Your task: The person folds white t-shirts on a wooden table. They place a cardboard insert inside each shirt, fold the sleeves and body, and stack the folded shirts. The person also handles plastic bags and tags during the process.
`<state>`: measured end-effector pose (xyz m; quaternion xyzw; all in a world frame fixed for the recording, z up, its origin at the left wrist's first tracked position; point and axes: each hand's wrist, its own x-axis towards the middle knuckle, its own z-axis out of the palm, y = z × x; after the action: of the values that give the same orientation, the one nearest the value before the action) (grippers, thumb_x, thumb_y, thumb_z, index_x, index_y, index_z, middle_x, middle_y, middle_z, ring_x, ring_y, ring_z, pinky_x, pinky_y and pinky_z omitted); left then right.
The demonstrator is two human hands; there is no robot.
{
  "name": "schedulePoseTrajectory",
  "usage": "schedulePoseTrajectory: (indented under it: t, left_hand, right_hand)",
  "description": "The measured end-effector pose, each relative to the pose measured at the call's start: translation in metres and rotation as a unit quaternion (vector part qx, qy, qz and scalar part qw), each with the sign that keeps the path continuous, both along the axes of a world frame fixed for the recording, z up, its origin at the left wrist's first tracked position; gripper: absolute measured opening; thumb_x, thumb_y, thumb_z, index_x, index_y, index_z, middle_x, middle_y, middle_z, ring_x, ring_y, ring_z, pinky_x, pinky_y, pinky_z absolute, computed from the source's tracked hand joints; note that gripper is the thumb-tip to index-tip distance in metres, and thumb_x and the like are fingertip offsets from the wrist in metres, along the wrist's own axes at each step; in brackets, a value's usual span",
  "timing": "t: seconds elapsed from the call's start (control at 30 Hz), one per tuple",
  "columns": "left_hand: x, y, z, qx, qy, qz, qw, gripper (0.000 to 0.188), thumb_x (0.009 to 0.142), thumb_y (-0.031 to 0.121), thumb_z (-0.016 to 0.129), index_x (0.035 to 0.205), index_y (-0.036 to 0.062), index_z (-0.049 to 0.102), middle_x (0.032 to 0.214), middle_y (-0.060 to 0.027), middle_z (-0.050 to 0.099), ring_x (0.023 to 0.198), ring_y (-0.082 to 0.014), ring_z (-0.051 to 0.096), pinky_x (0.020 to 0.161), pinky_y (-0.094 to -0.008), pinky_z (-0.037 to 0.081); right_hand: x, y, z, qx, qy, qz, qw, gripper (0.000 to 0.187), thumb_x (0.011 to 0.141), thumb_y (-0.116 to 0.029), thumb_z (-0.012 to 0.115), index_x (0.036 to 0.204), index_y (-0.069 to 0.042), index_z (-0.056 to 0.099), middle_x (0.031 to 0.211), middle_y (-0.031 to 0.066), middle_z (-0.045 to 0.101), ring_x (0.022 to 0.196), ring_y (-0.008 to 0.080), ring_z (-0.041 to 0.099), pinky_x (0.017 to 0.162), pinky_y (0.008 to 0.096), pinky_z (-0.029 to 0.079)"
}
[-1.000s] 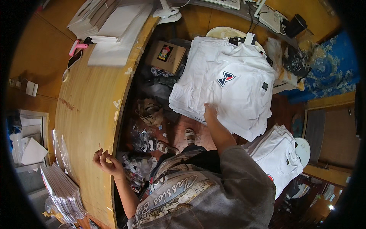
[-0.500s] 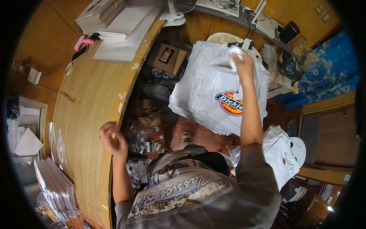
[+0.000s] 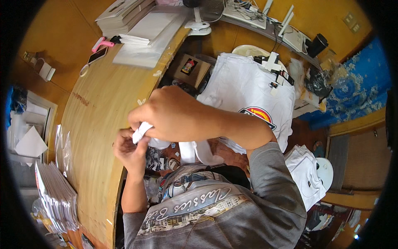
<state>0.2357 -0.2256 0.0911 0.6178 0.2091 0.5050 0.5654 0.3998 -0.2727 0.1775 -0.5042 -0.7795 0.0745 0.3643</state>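
A bunched end of a white T-shirt (image 3: 142,132) sticks out of my right hand (image 3: 168,112), which is closed on it in front of my body, over the table's edge. The rest of that shirt hangs below my right forearm. Beside the table edge, my left hand (image 3: 129,150) has its fingers curled and its thumb against the lower end of the same bunch. Behind my right arm lies a pile of white T-shirts (image 3: 236,79), the top one bearing a round red and yellow print (image 3: 259,115), partly hidden by the arm.
A long wooden table (image 3: 95,124) runs along the left, with paper stacks (image 3: 124,18), a phone (image 3: 98,54) and a tape roll (image 3: 84,70). Folded white shirts (image 3: 304,174) lie at the right. Black and white tags (image 3: 282,74) rest on the pile. A cardboard box (image 3: 188,70) stands beyond.
My right hand has come from the far side of the pile across to the left hand, bringing the white T-shirt with it. The left hand has closed its fingers on the cloth.
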Motion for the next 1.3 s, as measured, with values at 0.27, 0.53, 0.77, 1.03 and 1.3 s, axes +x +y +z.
schedulePoseTrajectory:
  t: [0.27,0.53,0.77,1.03,1.3]
  left_hand:
    - [-0.064,-0.019,0.005,0.042,0.352,-0.154,0.922,0.024,0.063,0.016,0.073,0.074,-0.0008,0.059,0.077,-0.0099,0.057,0.072,-0.0151,0.053,0.062,-0.0279,0.041]
    - [-0.148,-0.026,0.119,0.074,0.161,0.080,0.981,0.044,0.064,0.040,0.069,0.053,0.0040,0.047,0.066,-0.0086,0.046,0.058,-0.0160,0.042,0.049,-0.0281,0.029]
    - [-0.291,-0.095,0.165,0.089,0.059,0.427,0.898,0.065,0.068,0.054,0.058,0.099,-0.0021,0.049,0.104,-0.0158,0.051,0.093,-0.0253,0.051,0.087,-0.0385,0.037]
    - [-0.346,-0.097,0.158,0.007,0.527,0.276,0.804,0.051,0.051,0.040,0.076,0.065,-0.0023,0.054,0.059,-0.0049,0.048,0.061,-0.0122,0.046,0.066,-0.0277,0.035]
    - [-0.438,-0.101,0.204,0.100,0.612,0.407,0.670,0.024,0.066,0.008,0.067,0.086,-0.0018,0.059,0.073,-0.0009,0.057,0.066,-0.0074,0.052,0.062,-0.0226,0.043]
  right_hand:
    - [-0.006,0.040,-0.018,-0.090,0.118,0.210,0.966,0.021,0.058,-0.011,0.063,0.078,-0.007,0.060,0.068,0.0109,0.060,0.065,0.0200,0.060,0.058,0.0295,0.045]
    - [-0.066,0.061,-0.184,-0.429,0.053,0.213,0.876,0.032,0.059,-0.020,0.069,0.086,-0.004,0.061,0.074,0.0142,0.061,0.071,0.0232,0.060,0.063,0.0312,0.045]
    - [-0.019,0.127,-0.197,-0.391,0.226,0.080,0.889,0.013,0.061,0.001,0.062,0.074,-0.004,0.060,0.068,0.0104,0.061,0.062,0.0194,0.060,0.055,0.0334,0.048]
    - [0.065,0.208,0.042,0.133,0.115,-0.026,0.984,0.032,0.065,0.012,0.044,0.087,-0.004,0.060,0.074,0.0075,0.061,0.068,0.0145,0.059,0.058,0.0262,0.046]
    - [0.108,0.270,0.120,0.176,-0.037,-0.076,0.981,0.022,0.075,0.001,0.047,0.091,-0.001,0.060,0.086,0.0055,0.059,0.074,0.0123,0.053,0.067,0.0244,0.043]
